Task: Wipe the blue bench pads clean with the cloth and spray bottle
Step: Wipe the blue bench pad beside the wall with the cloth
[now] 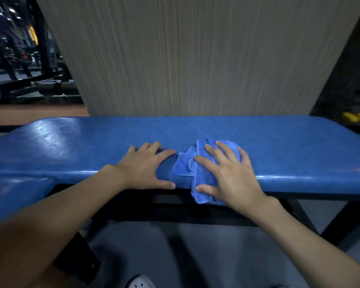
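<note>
A long blue bench pad (279, 146) runs across the view, with a second blue pad (15, 194) joining it at the lower left. A crumpled blue cloth (185, 167) lies on the pad's near edge and hangs over it. My right hand (229, 173) presses flat on the cloth with spread fingers. My left hand (146, 167) rests flat on the bare pad just left of the cloth, thumb over the front edge. No spray bottle is in view.
A tall grey panel (195, 59) stands right behind the bench. Dark gym machines (25, 65) fill the far left. The bench's black frame (195, 208) and legs run below the pad over grey floor. A yellow object (355, 116) lies at the far right.
</note>
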Available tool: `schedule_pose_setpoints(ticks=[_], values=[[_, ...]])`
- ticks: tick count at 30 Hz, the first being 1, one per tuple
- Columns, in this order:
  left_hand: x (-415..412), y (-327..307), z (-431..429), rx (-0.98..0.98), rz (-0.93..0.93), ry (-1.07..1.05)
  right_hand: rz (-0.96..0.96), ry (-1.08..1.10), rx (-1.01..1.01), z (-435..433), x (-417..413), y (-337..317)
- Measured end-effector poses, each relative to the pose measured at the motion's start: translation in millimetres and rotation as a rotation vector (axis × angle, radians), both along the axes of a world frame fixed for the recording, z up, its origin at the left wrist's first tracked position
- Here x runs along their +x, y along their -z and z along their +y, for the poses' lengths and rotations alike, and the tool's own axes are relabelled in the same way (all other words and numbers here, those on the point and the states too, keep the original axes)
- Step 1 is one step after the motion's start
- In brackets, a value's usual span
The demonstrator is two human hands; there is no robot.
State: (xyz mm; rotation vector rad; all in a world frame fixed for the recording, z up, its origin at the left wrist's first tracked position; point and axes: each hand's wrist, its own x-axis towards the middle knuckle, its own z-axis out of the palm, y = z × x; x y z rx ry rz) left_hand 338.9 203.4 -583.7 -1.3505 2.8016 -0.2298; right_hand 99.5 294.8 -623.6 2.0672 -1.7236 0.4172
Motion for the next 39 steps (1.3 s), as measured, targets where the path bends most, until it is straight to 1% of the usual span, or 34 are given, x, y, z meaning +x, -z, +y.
schedule_pose_setpoints(ticks=[2, 6, 8, 12, 15, 18, 22, 27, 30, 33, 35, 39], values=[[-8.2, 3.2, 0.6, -0.034, -0.014, -0.004, -0.007, 0.047, 0.003, 10.1, -24.2, 1.6], [-29.5, 8.4, 2.9, 0.048, 0.075, 0.056, 0.012, 0.106, -0.003, 15.5, -31.5, -2.0], [-41.5, 10.1, 4.1, 0.062, 0.067, 0.065, 0.026, 0.090, -0.031, 12.3, -25.8, -4.6], [-49.7, 7.7, 4.3, -0.027, 0.032, 0.050, 0.003, 0.038, -0.069, 10.7, -32.1, -1.3], [-59.9, 2.0, 7.6, -0.028, 0.013, 0.037, -0.010, 0.002, -0.061, 11.7, -43.8, 0.8], [-79.2, 2.0, 16.0, 0.035, 0.027, 0.036, -0.007, -0.005, -0.019, 17.7, -70.1, -3.2], [-120.0, 8.0, 33.0, 0.056, 0.066, 0.089, 0.028, 0.021, 0.031, 36.2, -122.8, -3.6], [-155.7, 16.3, 50.0, 0.025, 0.087, 0.032, 0.027, 0.085, 0.008, 52.5, -150.3, -5.9], [-173.6, 17.5, 59.5, 0.036, 0.110, 0.042, 0.035, 0.044, -0.008, 54.4, -152.3, -5.8], [-188.0, 16.0, 66.0, 0.047, 0.116, 0.016, 0.030, 0.005, -0.027, 62.7, -180.0, -5.6], [-196.7, 15.6, 71.2, 0.069, 0.119, 0.024, 0.018, 0.038, -0.030, 71.8, -202.8, -3.2], [-233.3, 8.5, 79.1, 0.119, 0.126, 0.110, -0.015, 0.122, -0.003, 90.5, -242.5, 0.1]])
